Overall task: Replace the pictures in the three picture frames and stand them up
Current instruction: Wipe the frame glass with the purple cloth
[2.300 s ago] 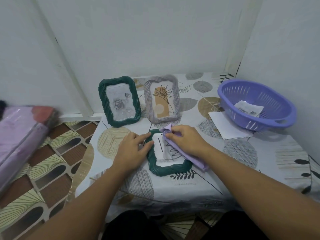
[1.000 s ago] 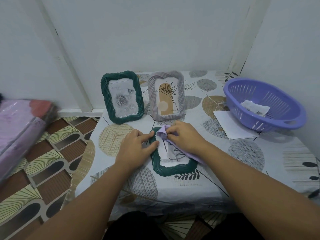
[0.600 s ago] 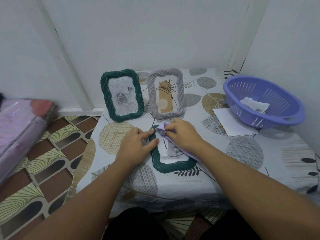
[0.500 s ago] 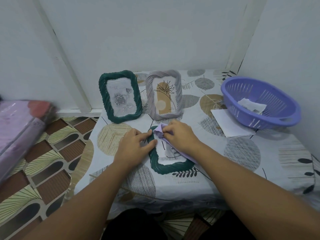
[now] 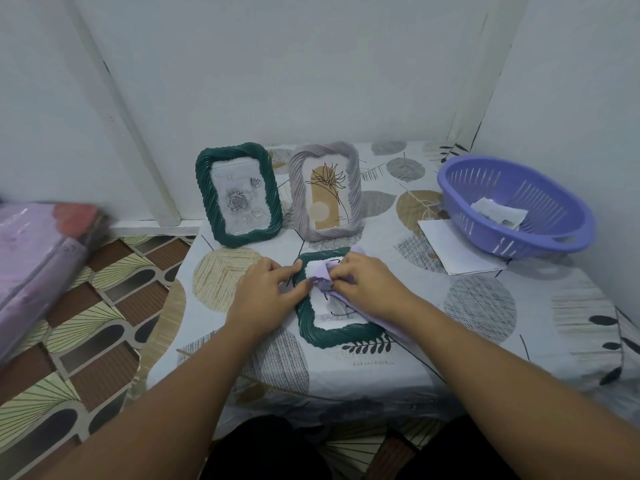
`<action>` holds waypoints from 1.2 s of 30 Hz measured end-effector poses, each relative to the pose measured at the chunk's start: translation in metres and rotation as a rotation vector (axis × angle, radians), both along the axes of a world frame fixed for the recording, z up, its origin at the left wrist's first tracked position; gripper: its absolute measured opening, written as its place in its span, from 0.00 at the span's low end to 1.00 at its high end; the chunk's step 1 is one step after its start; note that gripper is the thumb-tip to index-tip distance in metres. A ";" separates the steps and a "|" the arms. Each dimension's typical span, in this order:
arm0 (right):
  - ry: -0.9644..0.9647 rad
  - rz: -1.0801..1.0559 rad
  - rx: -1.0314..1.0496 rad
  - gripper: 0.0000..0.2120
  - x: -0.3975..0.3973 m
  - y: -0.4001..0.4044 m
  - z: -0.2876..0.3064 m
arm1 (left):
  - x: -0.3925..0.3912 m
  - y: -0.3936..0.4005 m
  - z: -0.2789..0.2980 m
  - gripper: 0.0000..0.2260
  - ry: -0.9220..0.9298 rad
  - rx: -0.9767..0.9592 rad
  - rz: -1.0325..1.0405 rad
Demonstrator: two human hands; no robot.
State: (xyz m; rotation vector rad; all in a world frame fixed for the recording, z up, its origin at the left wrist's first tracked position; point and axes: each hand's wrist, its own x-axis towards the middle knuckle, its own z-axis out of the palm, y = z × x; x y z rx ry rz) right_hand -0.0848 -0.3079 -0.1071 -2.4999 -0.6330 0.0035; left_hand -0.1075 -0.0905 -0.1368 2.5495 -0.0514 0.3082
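Head view: right hand (image 5: pixel 363 284) bunches a lilac cloth (image 5: pixel 323 276) in curled fingers on the flat green frame (image 5: pixel 332 332) at the tabletop's (image 5: pixel 467 327) near middle. Left hand (image 5: pixel 265 295) presses that frame's left edge, fingers nearly straight. Behind stand a green frame (image 5: pixel 238 195) and grey frame (image 5: pixel 325 190).

One head-worn camera is looking forward and down. It is sitting close over the desk (image 5: pixel 398 368), facing the wall corner.
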 end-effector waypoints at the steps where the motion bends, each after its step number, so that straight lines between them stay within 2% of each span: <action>1: -0.021 -0.013 -0.015 0.12 0.002 0.002 0.001 | 0.000 0.000 0.000 0.24 -0.001 0.001 0.000; 5: -0.043 -0.072 -0.018 0.11 0.006 0.012 0.001 | 0.000 0.000 -0.001 0.22 -0.009 -0.022 0.004; 10: 0.043 0.008 0.037 0.13 -0.005 -0.005 -0.002 | 0.000 0.000 -0.001 0.23 -0.007 -0.008 -0.004; 15: -0.003 -0.042 0.029 0.11 0.000 0.006 0.002 | 0.000 -0.001 -0.001 0.23 -0.010 -0.021 0.001; 20: 0.063 0.045 0.049 0.11 -0.006 -0.009 -0.004 | 0.000 0.000 0.001 0.31 0.003 -0.012 -0.001; 25: 0.005 -0.019 0.018 0.08 0.000 0.004 -0.001 | -0.001 0.000 0.001 0.23 0.001 -0.021 -0.001; 31: 0.105 0.081 0.035 0.10 -0.008 -0.012 0.002 | 0.000 0.000 -0.001 0.26 0.010 -0.011 -0.007; 36: 0.005 0.003 0.012 0.10 -0.002 0.000 -0.002 | 0.000 -0.001 0.000 0.22 -0.002 -0.003 -0.001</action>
